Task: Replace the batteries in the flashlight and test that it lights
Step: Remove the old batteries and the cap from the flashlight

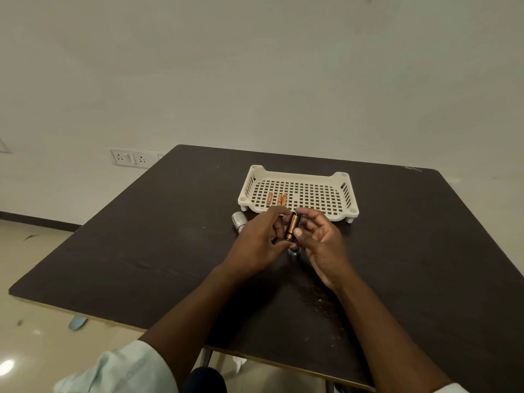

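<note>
Just at 6 o'clock of the tray (299, 177), I'm pinching the battery holder (292, 226) between left hand (256, 241) and right hand (320, 239), fingers closed on it, probably to seat cells.

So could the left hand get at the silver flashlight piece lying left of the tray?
Probably yes: the silver piece lies uncovered beside the left hand, but that hand first must release the battery holder.

Dim, even indoor light; a glare spot on the floor (6, 366) left of the surface (158, 251); wide-angle bending at the edges.
</note>
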